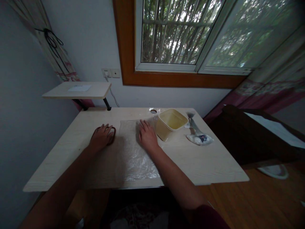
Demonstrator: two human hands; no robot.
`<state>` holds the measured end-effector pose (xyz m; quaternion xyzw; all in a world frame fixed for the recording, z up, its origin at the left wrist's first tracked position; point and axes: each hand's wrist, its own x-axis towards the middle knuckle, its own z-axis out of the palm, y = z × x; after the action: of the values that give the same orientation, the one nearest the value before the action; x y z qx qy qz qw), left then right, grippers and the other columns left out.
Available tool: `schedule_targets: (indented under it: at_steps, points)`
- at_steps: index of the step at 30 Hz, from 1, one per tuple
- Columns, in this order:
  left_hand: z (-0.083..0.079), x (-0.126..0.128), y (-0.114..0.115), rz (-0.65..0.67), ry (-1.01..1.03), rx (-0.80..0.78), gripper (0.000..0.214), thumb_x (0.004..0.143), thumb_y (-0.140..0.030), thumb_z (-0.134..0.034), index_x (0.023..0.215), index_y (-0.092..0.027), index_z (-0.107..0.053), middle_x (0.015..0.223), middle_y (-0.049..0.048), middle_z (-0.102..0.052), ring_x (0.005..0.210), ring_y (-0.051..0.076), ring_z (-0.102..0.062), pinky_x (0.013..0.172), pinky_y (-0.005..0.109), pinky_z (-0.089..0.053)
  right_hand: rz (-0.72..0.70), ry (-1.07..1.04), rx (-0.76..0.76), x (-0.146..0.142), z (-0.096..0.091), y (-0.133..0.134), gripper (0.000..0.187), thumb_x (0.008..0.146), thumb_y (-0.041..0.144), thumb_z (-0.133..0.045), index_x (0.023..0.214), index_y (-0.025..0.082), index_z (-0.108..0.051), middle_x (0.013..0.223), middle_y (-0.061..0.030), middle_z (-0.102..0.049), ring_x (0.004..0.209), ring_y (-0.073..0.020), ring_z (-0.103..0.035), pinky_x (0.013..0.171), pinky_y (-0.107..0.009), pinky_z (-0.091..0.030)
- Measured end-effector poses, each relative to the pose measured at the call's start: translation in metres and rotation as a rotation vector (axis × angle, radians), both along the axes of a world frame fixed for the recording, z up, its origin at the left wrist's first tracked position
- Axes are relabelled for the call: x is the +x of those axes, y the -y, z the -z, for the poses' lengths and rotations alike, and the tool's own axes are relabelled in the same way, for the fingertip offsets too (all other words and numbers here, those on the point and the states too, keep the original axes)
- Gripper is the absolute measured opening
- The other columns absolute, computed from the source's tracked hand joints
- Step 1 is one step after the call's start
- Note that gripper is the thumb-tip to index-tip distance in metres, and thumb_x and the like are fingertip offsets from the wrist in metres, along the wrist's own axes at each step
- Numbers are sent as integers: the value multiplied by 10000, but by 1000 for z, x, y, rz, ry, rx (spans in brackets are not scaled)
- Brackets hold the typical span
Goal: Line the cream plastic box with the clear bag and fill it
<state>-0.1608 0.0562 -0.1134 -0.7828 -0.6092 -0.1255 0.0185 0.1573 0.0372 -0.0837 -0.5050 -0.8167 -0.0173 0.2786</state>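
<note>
With fingers loosely spread, my left hand [101,137] rests over a brown-rimmed object [114,133] while my flat right hand [148,135] lies on the plastic sheet [139,162], apparently steadying it against the table [195,165].

Daylight from the window [176,35] leaves the desk [200,165] dim and softly shadowed, the plastic sheet [140,167] glinting.

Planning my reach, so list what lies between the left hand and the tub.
In the head view: a brown rim's edge, the plastic sheet and the right hand.
</note>
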Motion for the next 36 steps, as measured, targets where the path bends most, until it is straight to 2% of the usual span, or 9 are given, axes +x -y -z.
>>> schedule_targets:
  at_steps: [3, 8, 12, 17, 21, 24, 27, 32, 36]
  points:
    - [-7, -8, -1, -32, -4, -14, 520, 1011, -445, -364, 1429, -208, -562, 1557, 159, -486, 1468, 351, -385, 1177, 531, -317, -44, 82, -101, 1, 15, 1, 448, 1003, 230, -590, 1428, 86, -584, 1555, -177, -434, 1441, -326, -396, 1228, -480, -319]
    - [-22, 8, -22, -8, 99, -8, 467, 982, -375, -399, 1331, -190, -647, 1343, 154, -624, 1295, 320, -531, 1141, 460, -384, -41, 123, -163, 4, 35, 6, 528, 1034, 368, -614, 1496, 125, -532, 1584, -174, -392, 1483, -361, -333, 1207, -535, -332]
    - [-28, 30, -56, 19, 179, -81, 435, 909, -268, -474, 1268, -144, -687, 1209, 169, -660, 1190, 323, -581, 1107, 448, -413, -42, 116, -135, 4, 35, 11, 506, 1053, 379, -587, 1498, 144, -532, 1589, -152, -393, 1494, -353, -314, 1218, -541, -308]
    - [-32, 46, -94, 0, 305, -168, 307, 827, -285, -614, 1079, -177, -751, 1040, 125, -648, 1051, 292, -625, 1044, 425, -451, -64, 94, -128, 6, 33, 15, 499, 1050, 372, -594, 1497, 156, -535, 1582, -152, -404, 1498, -330, -314, 1223, -533, -306]
    - [-36, 50, -109, 74, 348, -230, 144, 754, -270, -667, 843, -201, -757, 909, 84, -640, 920, 249, -647, 950, 366, -496, -61, 95, -137, 8, 34, 16, 499, 1049, 376, -597, 1496, 164, -536, 1581, -147, -408, 1500, -332, -312, 1221, -532, -310]
    - [-38, 48, -115, 97, 384, -255, 94, 720, -234, -649, 769, -206, -724, 886, 79, -656, 924, 253, -643, 957, 375, -491, -68, 97, -133, 9, 35, 16, 506, 1049, 380, -597, 1503, 167, -530, 1584, -146, -404, 1497, -338, -313, 1219, -537, -311]
    - [-37, 45, -117, 73, 431, -269, 124, 739, -230, -594, 808, -193, -691, 911, 97, -679, 924, 253, -647, 926, 383, -503, -81, 96, -125, 10, 35, 16, 511, 1045, 378, -603, 1505, 169, -528, 1588, -141, -399, 1495, -339, -316, 1225, -530, -303]
    - [-33, 40, -116, 57, 525, -392, 306, 848, -366, -515, 1012, -156, -665, 871, 91, -702, 748, 195, -668, 734, 319, -538, -89, 100, -126, 11, 35, 16, 511, 1046, 374, -600, 1501, 152, -529, 1591, -142, -393, 1496, -339, -309, 1226, -526, -304]
    - [-33, 41, -121, 140, 463, -424, 443, 752, -489, -659, 1055, -169, -703, 928, 85, -676, 824, 218, -656, 844, 354, -533, -92, 103, -127, 12, 34, 17, 507, 1048, 372, -595, 1504, 160, -524, 1594, -135, -390, 1500, -335, -300, 1229, -527, -298]
